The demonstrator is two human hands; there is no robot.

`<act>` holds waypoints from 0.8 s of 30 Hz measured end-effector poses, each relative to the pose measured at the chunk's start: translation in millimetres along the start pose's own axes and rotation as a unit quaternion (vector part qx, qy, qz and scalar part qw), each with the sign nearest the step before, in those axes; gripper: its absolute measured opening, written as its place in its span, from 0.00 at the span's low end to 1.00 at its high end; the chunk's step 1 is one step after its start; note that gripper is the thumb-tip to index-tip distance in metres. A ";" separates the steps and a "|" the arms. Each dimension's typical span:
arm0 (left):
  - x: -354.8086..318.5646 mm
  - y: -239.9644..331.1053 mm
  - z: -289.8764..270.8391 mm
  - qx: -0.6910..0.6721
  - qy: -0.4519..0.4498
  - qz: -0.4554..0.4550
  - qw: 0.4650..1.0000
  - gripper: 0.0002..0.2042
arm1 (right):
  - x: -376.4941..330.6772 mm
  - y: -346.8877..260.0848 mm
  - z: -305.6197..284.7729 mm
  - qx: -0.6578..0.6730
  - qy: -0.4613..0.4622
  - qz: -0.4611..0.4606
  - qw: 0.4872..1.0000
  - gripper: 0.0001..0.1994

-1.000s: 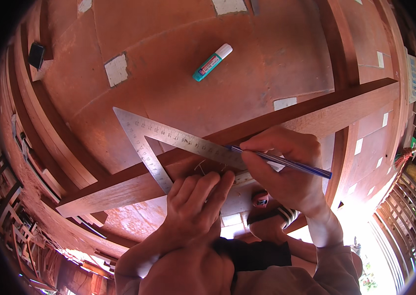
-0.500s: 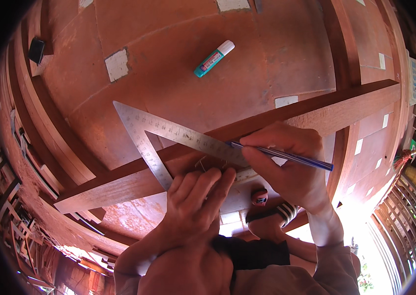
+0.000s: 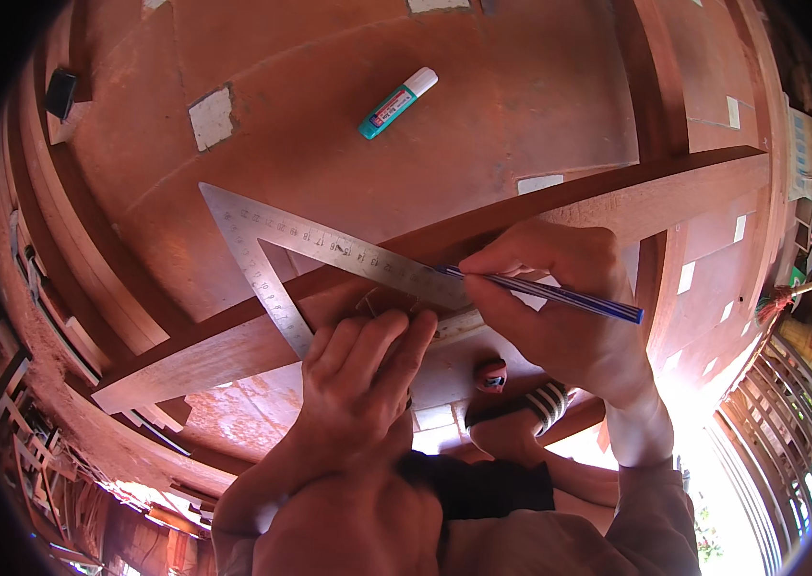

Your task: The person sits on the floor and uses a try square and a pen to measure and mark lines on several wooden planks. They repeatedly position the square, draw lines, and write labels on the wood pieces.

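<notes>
A metal triangular set square (image 3: pixel 324 245) with a marked scale lies across a long reddish-brown wooden beam (image 3: pixel 684 197). My left hand (image 3: pixel 358 370) has its fingers curled at the square's near edge, holding it against the beam; the fingertips partly hide that edge. In my right hand (image 3: pixel 560 312), a blue-and-white striped pen (image 3: pixel 569 296) is pinched between thumb and fingers. Its tip points left and meets the long edge of the square over the beam's top face. Beyond the beam lies a teal tube with a white cap (image 3: pixel 398 103).
The beam rests across other timbers, including one at the right (image 3: pixel 660 96) and long boards at the left (image 3: pixel 89 230). A small black object (image 3: pixel 60 93) sits on the left timber. The tiled floor (image 3: pixel 310 115) spreads beneath. A broom (image 3: pixel 780 302) is at the far right.
The whole view has shifted slightly, so everything appears a little farther left and up. Both hands keep their holds, with the pen tip still at the square's edge.
</notes>
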State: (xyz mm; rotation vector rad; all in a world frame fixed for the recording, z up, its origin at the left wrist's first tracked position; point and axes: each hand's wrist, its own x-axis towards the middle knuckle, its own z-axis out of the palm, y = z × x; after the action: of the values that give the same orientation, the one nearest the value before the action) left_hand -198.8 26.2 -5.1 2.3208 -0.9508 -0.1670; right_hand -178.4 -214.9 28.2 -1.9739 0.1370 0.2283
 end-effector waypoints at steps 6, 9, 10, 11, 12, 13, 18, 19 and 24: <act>1.5 0.6 0.4 -0.002 0.006 0.003 1.000 0.20 | -4.0 -3.6 -12.5 -0.053 -0.018 0.009 0.998 0.05; 0.2 -0.9 2.6 -0.006 0.017 0.008 1.000 0.20 | -0.2 -3.0 -10.0 -0.063 -0.011 -0.021 0.998 0.04; 0.0 -1.2 3.2 -0.006 0.018 0.009 1.000 0.20 | 2.7 -3.1 -8.4 -0.088 -0.014 -0.025 0.996 0.03; -0.4 -1.5 3.9 -0.005 0.018 0.010 1.000 0.20 | 7.0 -4.0 -6.1 -0.112 -0.017 -0.028 0.993 0.03; -1.9 -3.0 6.0 -0.006 0.021 0.010 1.000 0.19 | 13.6 -4.9 -2.1 -0.132 -0.026 -0.035 0.990 0.02; -2.1 -3.7 6.5 -0.006 0.022 0.012 1.000 0.19 | 20.7 -7.1 0.4 -0.151 -0.035 -0.043 0.987 0.03; 0.1 -2.1 7.3 -0.014 0.017 0.013 1.000 0.19 | 51.2 -5.9 4.2 -0.148 -0.060 -0.106 0.981 0.06; 0.4 -2.8 9.1 -0.016 0.021 0.016 1.000 0.19 | 50.5 -5.9 0.8 -0.137 -0.061 -0.103 0.983 0.06; -1.6 -1.0 5.2 0.003 0.025 0.019 1.000 0.20 | 19.7 -7.6 -26.7 0.033 -0.007 -0.011 0.999 0.04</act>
State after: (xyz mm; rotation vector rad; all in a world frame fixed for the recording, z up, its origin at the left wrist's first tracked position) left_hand -201.1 25.2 -10.1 2.3006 -0.9710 -0.0898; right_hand -155.1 -236.1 41.0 -1.9069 0.1130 0.2197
